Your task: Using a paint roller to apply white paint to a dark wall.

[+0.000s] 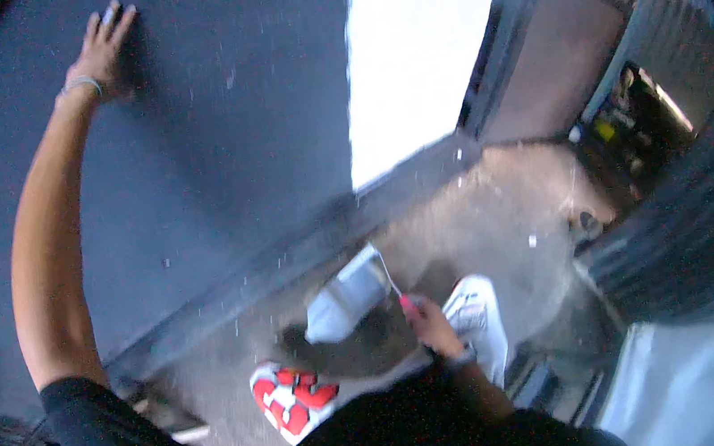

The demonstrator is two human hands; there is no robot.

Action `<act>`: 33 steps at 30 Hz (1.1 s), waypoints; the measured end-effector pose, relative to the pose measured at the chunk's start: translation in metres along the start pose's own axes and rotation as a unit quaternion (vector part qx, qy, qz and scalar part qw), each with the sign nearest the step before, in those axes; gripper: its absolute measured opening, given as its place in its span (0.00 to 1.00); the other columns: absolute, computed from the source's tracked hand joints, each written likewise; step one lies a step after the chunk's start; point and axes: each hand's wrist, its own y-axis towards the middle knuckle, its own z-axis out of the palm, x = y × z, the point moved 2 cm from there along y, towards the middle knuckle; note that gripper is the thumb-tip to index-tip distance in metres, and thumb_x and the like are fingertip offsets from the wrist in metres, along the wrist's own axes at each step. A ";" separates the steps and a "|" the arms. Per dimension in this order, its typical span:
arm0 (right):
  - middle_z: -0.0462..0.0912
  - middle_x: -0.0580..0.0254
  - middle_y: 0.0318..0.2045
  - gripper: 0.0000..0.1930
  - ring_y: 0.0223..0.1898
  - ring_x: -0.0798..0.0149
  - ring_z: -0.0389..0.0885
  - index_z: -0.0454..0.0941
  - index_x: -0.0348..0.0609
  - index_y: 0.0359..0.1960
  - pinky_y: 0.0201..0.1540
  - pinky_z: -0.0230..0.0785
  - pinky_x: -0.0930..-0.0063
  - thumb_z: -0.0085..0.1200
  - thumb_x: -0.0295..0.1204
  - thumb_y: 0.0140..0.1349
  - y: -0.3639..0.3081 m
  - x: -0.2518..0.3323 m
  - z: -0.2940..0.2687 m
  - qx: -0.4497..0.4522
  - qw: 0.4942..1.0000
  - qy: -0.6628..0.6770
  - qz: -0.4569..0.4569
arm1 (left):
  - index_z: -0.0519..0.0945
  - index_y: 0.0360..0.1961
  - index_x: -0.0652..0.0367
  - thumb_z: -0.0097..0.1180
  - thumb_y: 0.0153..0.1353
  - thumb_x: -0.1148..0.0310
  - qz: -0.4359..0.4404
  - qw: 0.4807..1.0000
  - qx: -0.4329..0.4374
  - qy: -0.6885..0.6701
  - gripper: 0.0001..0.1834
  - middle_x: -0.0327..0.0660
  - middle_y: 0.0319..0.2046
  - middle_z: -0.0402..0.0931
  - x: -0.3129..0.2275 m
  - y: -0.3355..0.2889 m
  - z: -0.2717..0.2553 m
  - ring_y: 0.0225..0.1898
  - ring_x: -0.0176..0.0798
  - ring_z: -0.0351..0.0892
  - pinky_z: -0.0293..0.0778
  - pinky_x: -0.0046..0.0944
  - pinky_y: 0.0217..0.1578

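Note:
My left hand (102,53) rests with spread fingers against a dark grey-blue wall (227,123), arm stretched up at the far left. Low in front of me, my right hand (432,326) is closed around the pink handle of a paint roller (347,296). The roller's thin wire frame bends up from the handle to a pale, blurred roller head. That head hangs above the floor, left of the hand and apart from the wall. Right of the dark surface is a bright white upright area (425,52) with a slightly uneven left edge.
My shoes, one red and white (294,398) and one white (478,320), stand on the brown-grey floor (500,213). Corrugated metal sheeting (691,224) stands at the right, with a pale blue-white surface (689,378) below it. Blurred clutter lies at lower left.

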 end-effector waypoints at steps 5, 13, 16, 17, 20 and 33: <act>0.71 0.71 0.21 0.08 0.18 0.76 0.67 0.73 0.45 0.38 0.19 0.59 0.81 0.50 0.36 0.69 0.083 0.134 -0.113 0.005 0.952 0.262 0.160 | 0.32 0.73 0.32 0.80 0.31 0.60 -0.256 0.950 0.159 0.079 0.76 0.37 0.74 0.20 -0.089 0.013 -0.034 0.74 0.55 0.25 0.53 0.76 0.61; 0.74 0.69 0.25 0.14 0.17 0.79 0.68 0.70 0.39 0.48 0.16 0.61 0.86 0.55 0.32 0.66 0.333 0.340 -0.230 0.013 0.914 0.361 -0.185 | 0.30 0.73 0.38 0.81 0.26 0.52 -0.270 0.940 0.206 -0.024 0.81 0.41 0.74 0.17 -0.100 0.013 -0.069 0.73 0.58 0.17 0.48 0.74 0.64; 0.76 0.64 0.27 0.13 0.20 0.77 0.69 0.70 0.38 0.46 0.18 0.63 0.84 0.53 0.33 0.68 0.404 0.420 -0.252 0.018 0.881 0.387 -0.271 | 0.29 0.73 0.40 0.82 0.22 0.51 -0.285 0.928 0.236 -0.050 0.83 0.43 0.73 0.14 -0.110 0.024 -0.079 0.72 0.60 0.14 0.43 0.76 0.64; 0.77 0.62 0.29 0.13 0.20 0.77 0.69 0.70 0.39 0.46 0.18 0.63 0.83 0.53 0.35 0.68 0.421 0.445 -0.254 0.016 0.879 0.374 -0.296 | 0.29 0.73 0.42 0.82 0.20 0.49 -0.290 0.929 0.222 -0.058 0.85 0.45 0.73 0.13 -0.105 0.019 -0.070 0.72 0.61 0.12 0.40 0.78 0.63; 0.80 0.59 0.32 0.16 0.22 0.76 0.70 0.70 0.39 0.47 0.18 0.63 0.83 0.53 0.38 0.67 0.453 0.502 -0.262 -0.008 0.881 0.337 -0.331 | 0.30 0.73 0.42 0.80 0.28 0.53 -0.326 0.923 0.198 0.045 0.80 0.45 0.73 0.17 -0.111 0.018 -0.052 0.73 0.60 0.16 0.44 0.74 0.65; 0.78 0.62 0.29 0.23 0.21 0.76 0.68 0.71 0.43 0.59 0.19 0.61 0.82 0.50 0.43 0.68 0.499 0.488 -0.260 -0.095 0.934 0.176 -0.295 | 0.32 0.73 0.38 0.79 0.30 0.58 -0.314 0.938 0.140 0.051 0.77 0.41 0.75 0.23 -0.111 0.012 -0.044 0.74 0.55 0.22 0.48 0.70 0.66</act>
